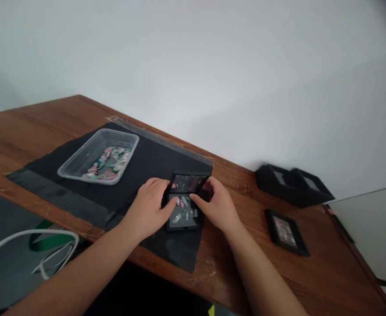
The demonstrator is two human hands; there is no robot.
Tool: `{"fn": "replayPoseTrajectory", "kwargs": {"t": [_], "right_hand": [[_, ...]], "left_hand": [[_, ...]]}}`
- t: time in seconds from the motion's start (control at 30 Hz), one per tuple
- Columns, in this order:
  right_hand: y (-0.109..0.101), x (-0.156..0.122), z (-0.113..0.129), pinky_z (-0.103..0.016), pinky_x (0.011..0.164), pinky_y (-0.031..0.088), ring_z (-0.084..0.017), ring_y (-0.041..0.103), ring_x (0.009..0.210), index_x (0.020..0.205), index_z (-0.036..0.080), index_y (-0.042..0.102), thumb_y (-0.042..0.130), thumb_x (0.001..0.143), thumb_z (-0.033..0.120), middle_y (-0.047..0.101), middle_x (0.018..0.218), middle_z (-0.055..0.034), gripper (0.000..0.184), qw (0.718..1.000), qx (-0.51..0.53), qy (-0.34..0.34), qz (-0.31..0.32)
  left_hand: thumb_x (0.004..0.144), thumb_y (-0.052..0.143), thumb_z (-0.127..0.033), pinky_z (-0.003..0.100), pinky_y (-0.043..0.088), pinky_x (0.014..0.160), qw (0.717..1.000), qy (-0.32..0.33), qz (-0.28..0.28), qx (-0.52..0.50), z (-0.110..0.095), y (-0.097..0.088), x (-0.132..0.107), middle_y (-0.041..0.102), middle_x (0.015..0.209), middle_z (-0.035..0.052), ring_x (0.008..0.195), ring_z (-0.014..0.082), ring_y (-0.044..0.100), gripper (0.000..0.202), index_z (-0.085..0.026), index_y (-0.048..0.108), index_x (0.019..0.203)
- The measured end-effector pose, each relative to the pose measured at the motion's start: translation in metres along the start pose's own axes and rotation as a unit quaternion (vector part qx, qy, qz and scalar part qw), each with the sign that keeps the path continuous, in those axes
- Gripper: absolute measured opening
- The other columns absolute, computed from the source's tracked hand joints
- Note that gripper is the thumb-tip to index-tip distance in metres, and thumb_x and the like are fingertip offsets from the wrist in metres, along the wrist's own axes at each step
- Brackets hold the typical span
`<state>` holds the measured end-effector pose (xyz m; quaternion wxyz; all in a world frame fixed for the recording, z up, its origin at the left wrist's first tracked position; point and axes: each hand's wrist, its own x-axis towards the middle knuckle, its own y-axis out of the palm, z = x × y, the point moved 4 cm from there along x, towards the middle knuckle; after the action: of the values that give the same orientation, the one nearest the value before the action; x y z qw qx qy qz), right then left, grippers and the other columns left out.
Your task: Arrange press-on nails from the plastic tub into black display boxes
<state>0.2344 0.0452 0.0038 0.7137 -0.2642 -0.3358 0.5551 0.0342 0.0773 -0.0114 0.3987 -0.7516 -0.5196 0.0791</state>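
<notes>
A small black hinged case (184, 223) lies on the black cloth near its right end, its lid (188, 183) raised and tilted. Several false nails (187, 214) in pale, pink and green tones lie on the clear film inside. Gripping the lid's left side is my left hand (150, 208), fingers behind it and thumb over the film by the nails. My right hand (219, 205) grips the opposite side in the same way, thumb at the upper right nails. The fingertips behind the lid are partly hidden.
On the black cloth (147, 156), to the left, stands a clear plastic tub (77, 160) with several nails (110, 164). A closed black case (285, 232) lies on the wooden table (331, 267) at right. More black cases (291, 186) are near the wall. A white cable (25, 232) hangs lower left.
</notes>
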Motion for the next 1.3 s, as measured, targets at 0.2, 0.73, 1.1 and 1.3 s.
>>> {"fn": "replayPoseTrajectory", "kwargs": {"t": [0.2, 0.73, 1.1, 1.3], "right_hand": [[-0.005, -0.003, 0.0, -0.042, 0.088, 0.048, -0.027, 0.061, 0.099, 0.097, 0.023, 0.056, 0.078, 0.077, 0.038, 0.066, 0.101, -0.006, 0.034, 0.998, -0.058, 0.003, -0.004], [-0.01, -0.005, 0.003, -0.04, 0.083, 0.046, -0.027, 0.06, 0.096, 0.096, 0.023, 0.061, 0.083, 0.074, 0.046, 0.066, 0.097, -0.0046, 0.038, 0.994, -0.102, -0.001, 0.045], [-0.011, -0.006, 0.004, -0.038, 0.08, 0.046, -0.025, 0.059, 0.09, 0.094, 0.023, 0.061, 0.081, 0.076, 0.045, 0.066, 0.093, -0.0036, 0.034, 0.992, -0.112, -0.004, 0.05], [-0.01, -0.007, 0.008, -0.038, 0.078, 0.045, -0.025, 0.06, 0.089, 0.092, 0.023, 0.061, 0.081, 0.077, 0.045, 0.067, 0.092, -0.0037, 0.033, 0.992, -0.111, -0.014, 0.051]], "left_hand": [[0.092, 0.057, -0.031, 0.053, 0.045, 0.102, 1.0, -0.009, 0.005, -0.008, 0.0, -0.001, -0.001, 0.068, 0.112, 0.0123, 0.115, 0.0321, 0.057, 0.023, -0.016, 0.062, 0.109], [0.091, 0.057, -0.032, 0.052, 0.045, 0.103, 1.0, -0.015, 0.008, -0.017, 0.0, -0.002, -0.001, 0.068, 0.113, 0.0111, 0.118, 0.0325, 0.057, 0.023, -0.019, 0.063, 0.109], [0.089, 0.063, -0.042, 0.053, 0.046, 0.1, 1.0, -0.006, 0.004, 0.012, -0.002, 0.0, -0.002, 0.067, 0.111, 0.0128, 0.115, 0.0338, 0.057, 0.032, -0.017, 0.06, 0.109], [0.089, 0.065, -0.041, 0.054, 0.046, 0.101, 0.999, 0.007, 0.0, 0.038, -0.003, 0.005, -0.001, 0.067, 0.112, 0.013, 0.116, 0.0345, 0.056, 0.033, -0.017, 0.058, 0.11]]}}
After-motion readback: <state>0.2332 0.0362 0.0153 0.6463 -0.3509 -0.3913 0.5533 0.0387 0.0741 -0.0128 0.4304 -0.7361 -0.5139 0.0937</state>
